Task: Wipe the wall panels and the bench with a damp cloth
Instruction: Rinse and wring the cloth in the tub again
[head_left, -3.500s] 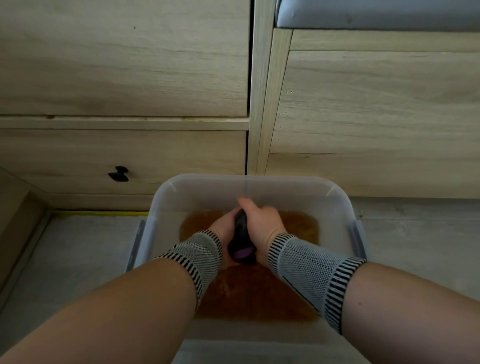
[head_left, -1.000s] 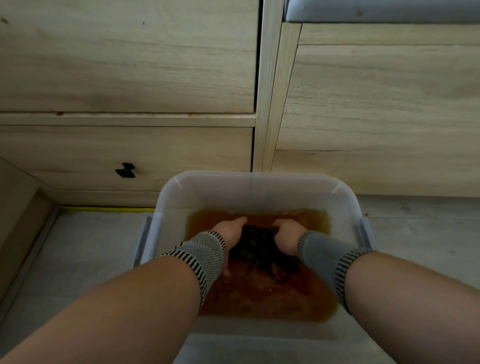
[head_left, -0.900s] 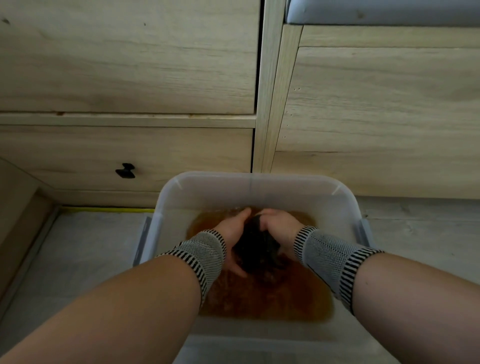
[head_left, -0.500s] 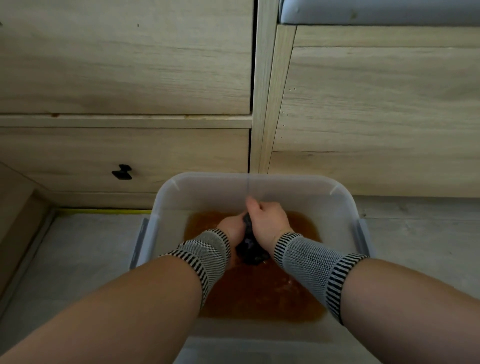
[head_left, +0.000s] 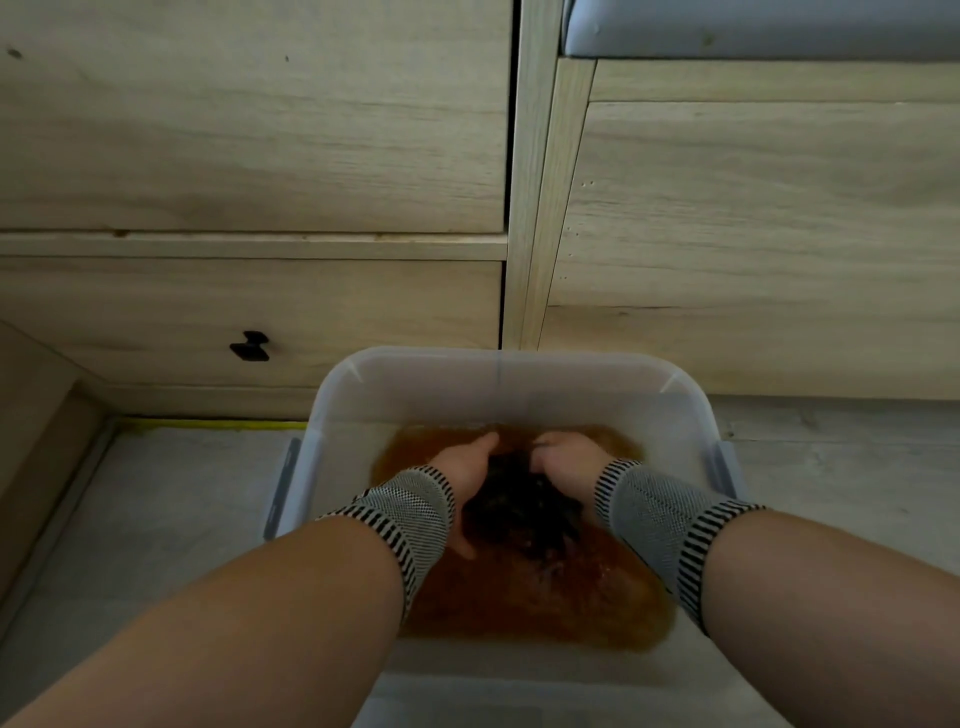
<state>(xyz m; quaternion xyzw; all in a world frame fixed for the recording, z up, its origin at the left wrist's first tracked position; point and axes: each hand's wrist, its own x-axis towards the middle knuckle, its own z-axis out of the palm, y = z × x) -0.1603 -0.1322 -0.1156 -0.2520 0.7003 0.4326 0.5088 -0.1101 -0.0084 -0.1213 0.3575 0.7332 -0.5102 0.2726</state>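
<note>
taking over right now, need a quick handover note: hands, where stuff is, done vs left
Left hand and right hand both grip the dark cloth, one on each side, down in the brown water of the clear plastic tub on the floor.
Done: cloth is soaked.
Left: wring it out, then wipe the wooden wall panels and the bench behind the tub.
</note>
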